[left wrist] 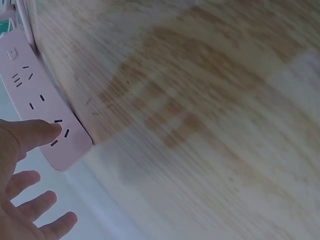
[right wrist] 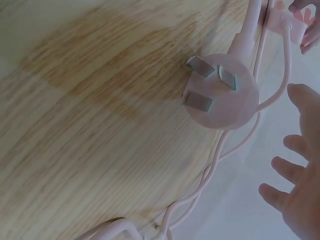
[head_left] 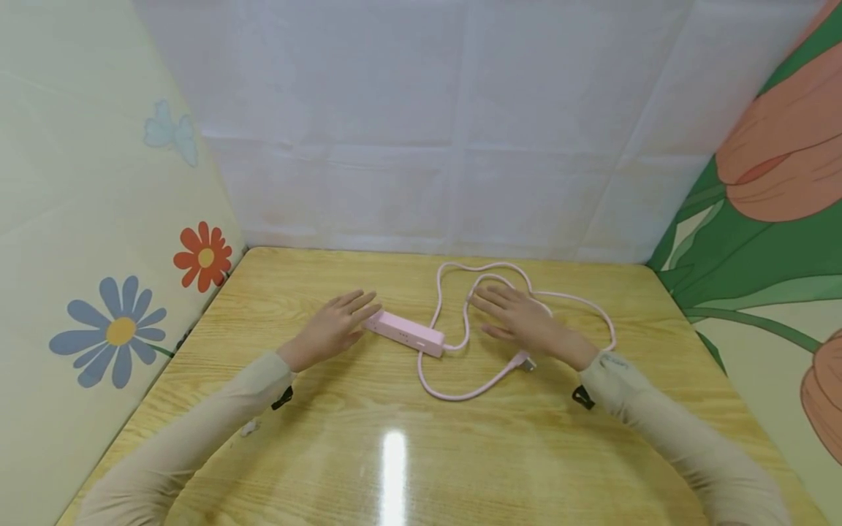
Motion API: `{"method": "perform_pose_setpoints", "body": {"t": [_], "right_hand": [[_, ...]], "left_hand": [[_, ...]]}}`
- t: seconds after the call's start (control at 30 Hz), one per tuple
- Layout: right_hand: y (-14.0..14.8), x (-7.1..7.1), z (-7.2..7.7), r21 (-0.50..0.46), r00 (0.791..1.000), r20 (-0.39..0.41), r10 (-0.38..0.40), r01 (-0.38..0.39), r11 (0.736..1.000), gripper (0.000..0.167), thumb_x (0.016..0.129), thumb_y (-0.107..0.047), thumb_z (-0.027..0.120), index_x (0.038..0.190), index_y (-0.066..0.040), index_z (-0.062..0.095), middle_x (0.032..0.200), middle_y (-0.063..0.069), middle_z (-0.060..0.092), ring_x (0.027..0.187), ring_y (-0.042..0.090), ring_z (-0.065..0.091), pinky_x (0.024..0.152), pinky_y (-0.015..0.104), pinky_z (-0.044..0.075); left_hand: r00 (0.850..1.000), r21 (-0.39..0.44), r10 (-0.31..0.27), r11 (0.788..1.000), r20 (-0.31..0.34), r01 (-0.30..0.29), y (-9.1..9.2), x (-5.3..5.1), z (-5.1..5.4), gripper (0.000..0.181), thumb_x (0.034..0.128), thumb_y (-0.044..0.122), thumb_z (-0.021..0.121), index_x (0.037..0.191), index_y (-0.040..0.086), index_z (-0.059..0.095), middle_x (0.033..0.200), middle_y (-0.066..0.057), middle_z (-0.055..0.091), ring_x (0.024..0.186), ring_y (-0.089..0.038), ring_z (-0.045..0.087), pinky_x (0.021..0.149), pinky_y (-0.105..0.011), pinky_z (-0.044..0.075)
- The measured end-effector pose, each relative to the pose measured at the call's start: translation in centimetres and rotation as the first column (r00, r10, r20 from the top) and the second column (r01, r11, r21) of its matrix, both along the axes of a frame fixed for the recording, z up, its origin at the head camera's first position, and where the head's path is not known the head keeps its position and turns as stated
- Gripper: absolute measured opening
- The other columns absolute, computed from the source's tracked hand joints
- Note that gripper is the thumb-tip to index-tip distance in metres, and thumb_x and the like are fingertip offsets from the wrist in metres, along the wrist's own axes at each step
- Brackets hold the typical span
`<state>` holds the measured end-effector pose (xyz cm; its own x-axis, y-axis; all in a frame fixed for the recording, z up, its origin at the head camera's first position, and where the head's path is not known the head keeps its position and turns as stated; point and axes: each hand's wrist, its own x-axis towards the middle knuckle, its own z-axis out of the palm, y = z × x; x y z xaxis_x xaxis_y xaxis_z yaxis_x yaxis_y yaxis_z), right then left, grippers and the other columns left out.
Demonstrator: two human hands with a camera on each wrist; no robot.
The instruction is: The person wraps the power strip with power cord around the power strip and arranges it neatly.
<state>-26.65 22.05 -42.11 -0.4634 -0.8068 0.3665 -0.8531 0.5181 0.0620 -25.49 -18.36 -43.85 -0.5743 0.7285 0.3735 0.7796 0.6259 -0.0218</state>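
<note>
A pink power strip [head_left: 406,333] lies on the wooden table, its sockets facing up. My left hand [head_left: 333,326] is at the strip's left end, fingers spread and relaxed; whether it touches the strip I cannot tell. In the left wrist view the thumb of that hand [left wrist: 25,175] overlaps the end socket of the strip [left wrist: 37,95]. My right hand [head_left: 521,319] is over the looped pink cord [head_left: 460,397], fingers extended, holding nothing. Just below its palm lies the three-pin plug [head_left: 524,361]. The right wrist view shows the plug [right wrist: 222,92] with its pins outward, apart from the right hand [right wrist: 305,175].
A small whitish scrap [head_left: 250,427] lies on the table [head_left: 329,453] near my left forearm. Black straps hang at both wrists. A white cloth [head_left: 368,124] stands behind the table, with flower-patterned panels at the left [head_left: 66,219] and right [head_left: 770,292].
</note>
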Motion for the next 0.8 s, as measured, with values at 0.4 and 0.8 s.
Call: {"method": "perform_pose_setpoints", "body": {"t": [0.4, 0.8], "right_hand": [[-0.4, 0.0, -0.4, -0.018, 0.999, 0.033, 0.036, -0.035, 0.999, 0.056, 0.091, -0.019, 0.069, 0.139, 0.003, 0.051, 0.144, 0.022, 0.048, 0.128, 0.046, 0.046, 0.109, 0.058, 0.031], [-0.9, 0.1, -0.4, -0.028, 0.997, 0.035, 0.072, -0.071, 0.997, 0.042, 0.091, -0.005, 0.068, 0.13, 0.004, 0.059, 0.135, 0.024, 0.055, 0.123, 0.043, 0.052, 0.105, 0.054, 0.038]], "left_hand": [[0.997, 0.008, -0.072, 0.997, -0.006, 0.072, 0.7, 0.0, -0.7, 0.06, 0.0757, -0.001, 0.083, 0.13, -0.006, 0.059, 0.134, -0.026, 0.056, 0.121, -0.045, 0.054, 0.1, -0.052, 0.045], [0.999, -0.031, -0.023, 0.999, 0.047, 0.024, 1.5, 0.2, -0.9, 0.057, 0.0803, 0.001, 0.08, 0.131, -0.007, 0.056, 0.135, -0.025, 0.055, 0.124, -0.045, 0.051, 0.101, -0.052, 0.044]]}}
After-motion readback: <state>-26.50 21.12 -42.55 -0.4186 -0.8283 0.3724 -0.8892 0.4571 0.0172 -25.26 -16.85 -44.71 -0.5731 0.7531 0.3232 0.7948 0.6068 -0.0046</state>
